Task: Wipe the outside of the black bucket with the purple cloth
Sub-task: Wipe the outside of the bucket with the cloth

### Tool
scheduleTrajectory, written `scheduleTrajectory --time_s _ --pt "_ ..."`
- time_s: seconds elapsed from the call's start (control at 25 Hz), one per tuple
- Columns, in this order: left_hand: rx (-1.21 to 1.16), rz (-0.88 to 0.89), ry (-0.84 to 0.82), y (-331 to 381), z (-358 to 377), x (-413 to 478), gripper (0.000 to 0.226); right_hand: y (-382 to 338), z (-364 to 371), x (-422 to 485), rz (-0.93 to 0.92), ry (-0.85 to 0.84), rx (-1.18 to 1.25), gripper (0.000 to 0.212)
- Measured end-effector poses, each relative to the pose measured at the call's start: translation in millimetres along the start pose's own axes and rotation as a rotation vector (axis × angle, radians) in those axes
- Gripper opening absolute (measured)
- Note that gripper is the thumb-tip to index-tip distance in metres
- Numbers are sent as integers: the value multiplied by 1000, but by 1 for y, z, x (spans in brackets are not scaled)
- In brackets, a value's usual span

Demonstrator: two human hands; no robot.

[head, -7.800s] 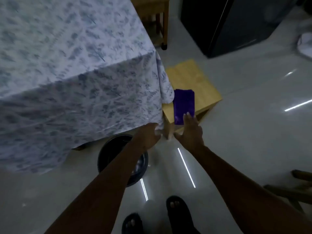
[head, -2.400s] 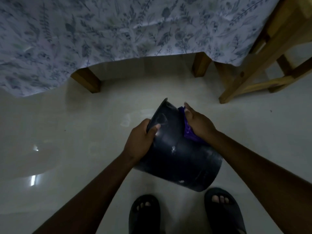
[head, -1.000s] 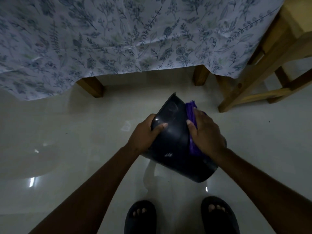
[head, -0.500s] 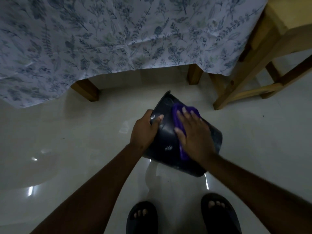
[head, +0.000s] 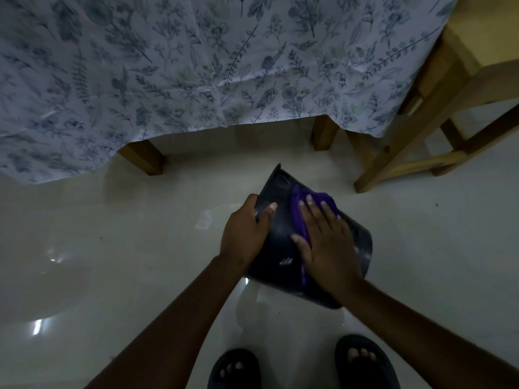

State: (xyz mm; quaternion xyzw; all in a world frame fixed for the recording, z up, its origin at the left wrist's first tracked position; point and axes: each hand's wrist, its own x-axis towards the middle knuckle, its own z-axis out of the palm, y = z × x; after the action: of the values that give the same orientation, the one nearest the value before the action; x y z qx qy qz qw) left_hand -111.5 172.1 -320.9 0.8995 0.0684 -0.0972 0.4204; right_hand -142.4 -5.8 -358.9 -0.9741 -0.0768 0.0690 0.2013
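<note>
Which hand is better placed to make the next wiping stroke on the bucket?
The right hand: it lies flat on the purple cloth against the bucket. The left hand grips the rim.

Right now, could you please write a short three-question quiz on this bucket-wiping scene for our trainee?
1. True or false: the black bucket stands upright on the floor.
2. Which hand presses the purple cloth on the bucket: A left, B right?
3. Fill in: the left hand grips the bucket's ____.

Key
1. False; it is tilted and held up.
2. B, the right hand, laid flat.
3. Rim.
</note>
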Motion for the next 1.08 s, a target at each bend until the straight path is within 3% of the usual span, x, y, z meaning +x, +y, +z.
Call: scheduleTrajectory --time_s 0.12,0.2,0.32,0.48,0.6,0.68,0.76,0.84,0.96,1.08 --pt "124 -6 -75 4 2 -5 30 17 -3 43 176 -205 454 53" --pt "179 -33 -79 5 4 -8 31 20 3 46 254 -232 542 52" --pt "169 -95 -37 10 6 0 30 6 7 5 157 -91 344 61" --pt "265 -119 -85 26 14 17 26 -30 13 -62 9 -35 -12 70" --pt "105 -97 -280 31 2 26 22 -7 0 -24 25 -29 78 65" --pt "-21 -77 -360 22 -11 17 28 16 -9 18 152 -88 260 59" --pt "37 -44 -202 8 -11 -1 27 27 -8 36 218 -168 311 58" --pt "93 -63 -67 1 -4 -4 21 22 -2 17 152 -141 182 63" --pt "155 -53 -70 8 5 12 18 -9 5 -41 -69 -78 -58 69" --pt "155 3 -76 14 6 15 23 -15 2 -22 -92 -48 -27 68"
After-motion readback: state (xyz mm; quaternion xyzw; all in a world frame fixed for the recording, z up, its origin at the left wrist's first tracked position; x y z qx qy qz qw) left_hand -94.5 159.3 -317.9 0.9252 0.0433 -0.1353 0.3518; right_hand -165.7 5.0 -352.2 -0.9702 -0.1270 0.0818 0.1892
